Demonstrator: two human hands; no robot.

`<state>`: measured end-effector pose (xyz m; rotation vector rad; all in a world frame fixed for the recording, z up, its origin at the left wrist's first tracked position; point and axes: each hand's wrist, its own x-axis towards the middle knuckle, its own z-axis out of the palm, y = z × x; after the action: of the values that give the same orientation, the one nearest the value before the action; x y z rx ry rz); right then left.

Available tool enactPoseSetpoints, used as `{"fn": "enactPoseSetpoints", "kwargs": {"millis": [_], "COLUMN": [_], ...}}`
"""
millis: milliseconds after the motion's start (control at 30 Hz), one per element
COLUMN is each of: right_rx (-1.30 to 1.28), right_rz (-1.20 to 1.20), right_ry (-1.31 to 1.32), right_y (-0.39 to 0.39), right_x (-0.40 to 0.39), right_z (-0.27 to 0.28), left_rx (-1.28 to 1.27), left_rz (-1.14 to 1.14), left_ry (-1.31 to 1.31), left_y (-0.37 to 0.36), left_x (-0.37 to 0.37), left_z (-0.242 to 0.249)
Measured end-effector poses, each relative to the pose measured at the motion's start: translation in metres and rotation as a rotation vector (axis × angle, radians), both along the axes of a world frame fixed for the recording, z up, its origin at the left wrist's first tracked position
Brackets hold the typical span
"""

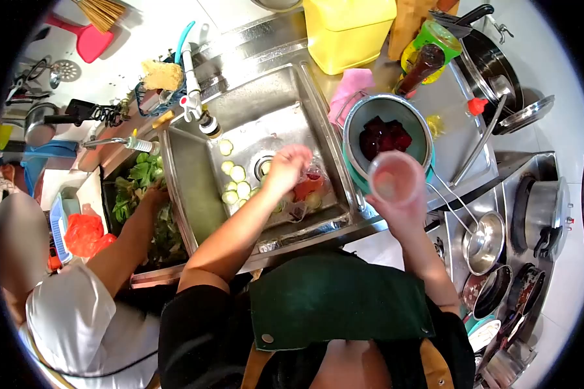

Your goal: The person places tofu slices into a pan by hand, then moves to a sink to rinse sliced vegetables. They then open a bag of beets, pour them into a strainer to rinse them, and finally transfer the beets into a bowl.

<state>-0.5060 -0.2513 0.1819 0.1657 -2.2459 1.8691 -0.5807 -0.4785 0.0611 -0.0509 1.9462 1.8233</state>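
Note:
My left hand is over the sink with its fingers curled together; what they hold, if anything, cannot be made out. Just below it lies a clear plastic bag with something red and pale inside. Round pale-green vegetable slices are scattered on the sink floor around the drain. My right hand is wrapped around a translucent pinkish plastic cup, its mouth facing up toward me. Beside the cup, a round bowl contains dark red, glossy chunks and sits in a teal container.
At left, another person's arm reaches into a basin of leafy greens. A faucet overhangs the sink. A yellow container and a pink cloth stand behind. Pans and a pot are at right.

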Motion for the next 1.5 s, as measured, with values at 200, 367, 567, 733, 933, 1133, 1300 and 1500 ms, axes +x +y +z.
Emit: {"fn": "enactPoseSetpoints", "kwargs": {"millis": [200,367,567,733,933,1133,1300,1500], "right_rx": [-0.001,0.040,-0.005,-0.006,-0.041,-0.170,-0.277,-0.249], "right_rz": [-0.144,-0.230,-0.270,-0.231,-0.197,-0.194,-0.205,-0.253], "right_ry": [-0.001,-0.181,-0.105,-0.014,0.120,0.141,0.099,0.090], "right_y": [0.027,0.040,0.049,0.067,0.085,0.096,0.104,0.109], "right_x": [0.040,0.060,0.064,0.063,0.064,0.069,0.076,0.080], "right_z": [0.009,0.019,0.013,0.020,0.023,0.027,0.027,0.024], "left_rx": [-0.605,-0.281,-0.746,-0.379,-0.403,-0.456,-0.790,-1.021], "left_rz": [-0.387,-0.009,-0.085,0.159,0.109,-0.160,-0.416,-0.575], "left_ry": [0.023,-0.088,0.390,0.379,0.861,0.886,1.083,1.345], "left_y": [0.020,0.031,0.012,-0.015,0.012,0.070,0.101,0.116], "left_x": [0.039,0.035,0.043,0.058,0.045,0.020,0.012,0.010], "left_z": [-0.193,-0.247,-0.191,-0.116,0.032,0.084,0.119,0.132]}}
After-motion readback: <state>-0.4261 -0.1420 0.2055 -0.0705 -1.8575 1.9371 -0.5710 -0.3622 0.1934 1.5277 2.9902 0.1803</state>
